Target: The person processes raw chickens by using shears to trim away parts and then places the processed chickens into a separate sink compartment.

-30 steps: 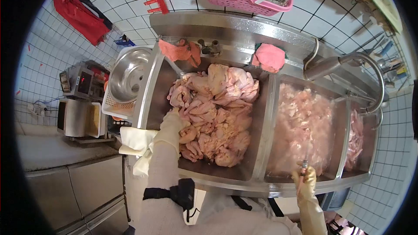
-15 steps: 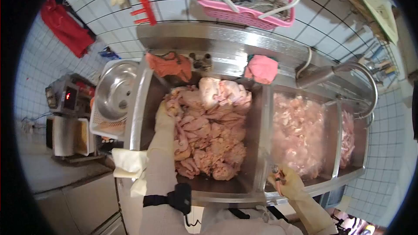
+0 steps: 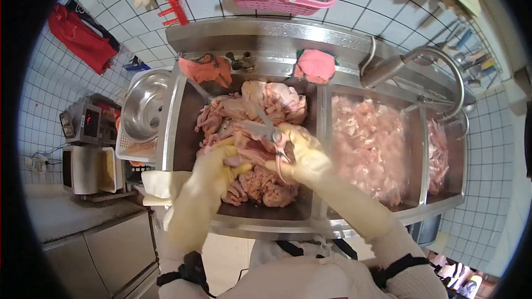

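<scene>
Both my hands wear long yellowish rubber gloves over the left sink basin [image 3: 183, 133], which is heaped with raw chicken pieces [image 3: 271, 99]. My left hand [image 3: 221, 158] grips one piece of raw chicken [image 3: 249, 147] lifted just above the heap. My right hand [image 3: 302, 152] holds a pair of scissors [image 3: 269, 130], its blades pointing up-left onto that held piece. The two hands are close together above the middle of the basin.
The middle basin [image 3: 327, 149] holds cut pale meat [image 3: 366, 144], and a narrow right basin [image 3: 438, 149] holds more. A faucet [image 3: 415, 61] arches over them. Rags [image 3: 208, 69] and a pink cloth [image 3: 315, 65] lie on the back ledge. A steel bowl [image 3: 147, 99] and a scale [image 3: 83, 119] stand left.
My right hand swung from the sink's front rim up-left into the left basin with the scissors. My left hand pulled a chicken piece up off the heap toward the blades.
</scene>
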{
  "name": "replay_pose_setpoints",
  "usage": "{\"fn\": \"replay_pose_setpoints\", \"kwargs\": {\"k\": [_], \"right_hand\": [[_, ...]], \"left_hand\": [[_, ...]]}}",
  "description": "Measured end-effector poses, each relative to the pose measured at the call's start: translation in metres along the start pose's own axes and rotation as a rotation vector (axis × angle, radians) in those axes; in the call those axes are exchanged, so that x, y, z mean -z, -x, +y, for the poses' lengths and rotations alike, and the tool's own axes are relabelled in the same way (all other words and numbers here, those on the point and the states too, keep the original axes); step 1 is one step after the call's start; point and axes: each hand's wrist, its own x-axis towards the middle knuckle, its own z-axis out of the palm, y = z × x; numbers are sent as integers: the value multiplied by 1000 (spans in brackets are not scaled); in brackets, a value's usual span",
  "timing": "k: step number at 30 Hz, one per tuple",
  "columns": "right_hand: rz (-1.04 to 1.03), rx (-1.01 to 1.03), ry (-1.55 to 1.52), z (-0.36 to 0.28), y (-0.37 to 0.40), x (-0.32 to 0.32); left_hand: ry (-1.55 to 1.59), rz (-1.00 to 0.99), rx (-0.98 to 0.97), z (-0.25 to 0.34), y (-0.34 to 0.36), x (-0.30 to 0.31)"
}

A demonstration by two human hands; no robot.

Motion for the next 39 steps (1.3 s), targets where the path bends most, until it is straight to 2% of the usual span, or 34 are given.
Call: {"fn": "replay_pose_setpoints", "kwargs": {"k": [2, 3, 4, 5, 6, 8, 9, 10, 12, 13, 15, 16, 17, 18, 20, 21, 22, 24, 25, 26, 28, 29, 30, 32, 33, 35, 36, 38, 39], "right_hand": [[-259, -253, -708, 7, -10, 9], [-255, -250, -707, 11, -6, 8], [-158, -282, -788, 17, 0, 3], [-59, -318, -868, 22, 7, 0], [-56, -320, -866, 23, 9, 1], [-305, -307, -722, 23, 4, 2], [-258, -656, -1266, 12, 2, 7], [-257, -660, -1272, 11, 10, 11], [-389, -544, -1015, 17, 16, 19], [-283, -433, -1443, 29, 22, 2], [-240, -444, -1547, 37, 27, -14], [-190, -448, -1647, 39, 26, -18], [-138, -653, -1437, 17, 19, 5], [-136, -647, -1438, 4, 18, 15], [72, -834, -1164, -15, 16, 22], [248, -630, -1201, -20, 14, 13], [245, -629, -1200, -12, 17, 4], [255, -357, -959, 1, 23, -16], [317, -411, -1215, -16, 23, -6], [315, -401, -1215, -21, 23, 0], [336, -459, -1661, -17, 27, 18], [151, -503, -1411, -11, 35, 33], [100, -565, -1641, -18, 36, 42], [-304, -346, -1879, 13, 38, 30], [-300, -342, -1878, 11, 39, 25], [-141, -616, -2034, 3, 48, 13], [-139, -618, -2033, 16, 50, 2], [-247, -331, -1858, 53, 56, -19], [-176, -526, -1491, 27, 56, 23]], "left_hand": [[-75, -123, -55, -18, 16, -4], [-74, -161, -126, -21, 25, -6], [-79, -164, -128, -22, 31, -6], [-116, -159, -86, -23, 36, -6], [-149, -154, -45, -26, 40, -7], [-163, -155, -67, -33, 43, -8], [-183, -155, -86, -35, 44, -8], [-189, -153, -82, -35, 51, -4], [-317, -318, -45, -22, 54, 6], [-320, -315, -41, -27, 43, 17], [-97, -425, -10, -44, 21, 34], [-100, -425, -18, -51, 22, 32], [83, -353, -104, -58, 31, 12], [267, -280, -186, -66, 38, -3], [334, -336, -260, -89, 50, -13], [249, -364, -319, -100, 51, -23], [169, -380, -370, -112, 55, -30], [245, -306, -357, -120, 42, -33], [421, -280, -268, -125, 19, -26], [596, -259, -175, -124, 5, -23], [554, -302, -199, -102, 25, -27], [535, -373, -192, -93, 35, -27], [519, -441, -183, -90, 39, -27], [516, -505, -195, -89, 37, -28], [588, -555, -163, -92, 35, -27], [661, -605, -127, -95, 34, -27], [614, -601, -159, -93, 37, -28], [567, -597, -193, -88, 45, -28], [444, -533, -202, -82, 52, -25]]}}
